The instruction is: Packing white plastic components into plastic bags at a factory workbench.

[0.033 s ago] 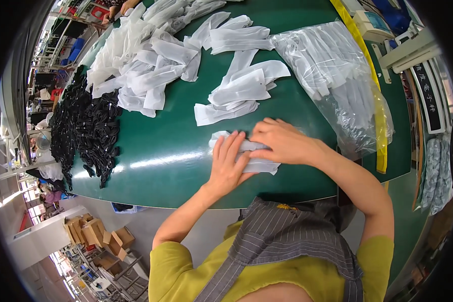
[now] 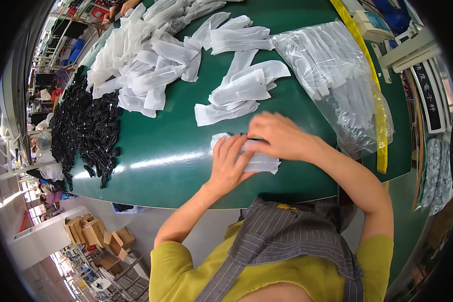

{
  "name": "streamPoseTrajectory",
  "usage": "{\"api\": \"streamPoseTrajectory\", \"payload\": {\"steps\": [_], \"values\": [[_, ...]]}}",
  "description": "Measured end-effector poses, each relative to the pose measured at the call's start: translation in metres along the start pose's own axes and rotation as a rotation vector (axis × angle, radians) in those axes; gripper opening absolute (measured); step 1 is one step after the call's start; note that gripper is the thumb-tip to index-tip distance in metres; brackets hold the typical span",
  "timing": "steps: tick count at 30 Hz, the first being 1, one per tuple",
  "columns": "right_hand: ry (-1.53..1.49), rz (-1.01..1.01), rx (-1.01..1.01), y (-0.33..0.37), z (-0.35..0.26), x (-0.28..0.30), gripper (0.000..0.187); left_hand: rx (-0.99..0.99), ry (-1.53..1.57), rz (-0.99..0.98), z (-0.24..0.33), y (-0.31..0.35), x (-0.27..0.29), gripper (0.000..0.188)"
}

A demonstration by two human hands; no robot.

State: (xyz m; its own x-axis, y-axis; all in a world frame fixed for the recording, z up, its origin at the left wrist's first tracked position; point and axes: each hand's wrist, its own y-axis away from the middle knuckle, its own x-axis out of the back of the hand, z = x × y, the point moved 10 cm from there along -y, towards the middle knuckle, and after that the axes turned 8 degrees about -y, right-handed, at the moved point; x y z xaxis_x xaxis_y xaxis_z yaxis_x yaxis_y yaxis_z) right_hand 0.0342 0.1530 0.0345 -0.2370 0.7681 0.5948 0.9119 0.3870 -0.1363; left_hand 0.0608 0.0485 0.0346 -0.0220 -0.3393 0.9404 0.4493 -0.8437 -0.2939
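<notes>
A thin white pouch (image 2: 262, 163) lies on the green table in front of me. My left hand (image 2: 228, 163) rests on its left part with the fingers stretched out, pressing it flat. At the pouch's far edge, my right hand (image 2: 279, 137) has its fingers curled in and the thumb low over the pouch. A small dark bit shows between the two hands; what the right fingers hold is hidden. Just beyond lie several similar white pouches (image 2: 241, 89) in a loose stack.
A large heap of white pouches (image 2: 136, 60) covers the far left, beside a pile of black looped pieces (image 2: 93, 131). A clear plastic bag (image 2: 332, 75) full of white pouches lies right, along a yellow strip (image 2: 381, 131). Another person's hand (image 2: 129, 6) shows at the far edge.
My right hand has lifted and shifted slightly away from me and to the left, its fingers more curled. The left hand has barely moved on the pouch.
</notes>
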Motion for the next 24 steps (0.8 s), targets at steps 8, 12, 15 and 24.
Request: {"api": "streamPoseTrajectory", "payload": {"steps": [8, 12, 15, 24], "values": [[0.507, 0.061, -0.115, -0.031, 0.03, -0.001, 0.029, -0.001, 0.061, -0.016, -0.008, -0.015, 0.002, 0.076], [-0.166, -0.143, -0.229, -0.01, 0.025, -0.003, 0.027, -0.029, -0.012, -0.136, -0.025, -0.02, 0.007, 0.076], [-0.178, -0.079, -0.254, -0.012, 0.031, 0.009, 0.026, -0.048, 0.045, -0.122, -0.026, -0.018, -0.001, 0.072], [0.501, 0.219, 0.035, -0.043, -0.006, 0.02, 0.032, -0.032, 0.237, -0.086, 0.008, -0.005, -0.009, 0.094]]}}
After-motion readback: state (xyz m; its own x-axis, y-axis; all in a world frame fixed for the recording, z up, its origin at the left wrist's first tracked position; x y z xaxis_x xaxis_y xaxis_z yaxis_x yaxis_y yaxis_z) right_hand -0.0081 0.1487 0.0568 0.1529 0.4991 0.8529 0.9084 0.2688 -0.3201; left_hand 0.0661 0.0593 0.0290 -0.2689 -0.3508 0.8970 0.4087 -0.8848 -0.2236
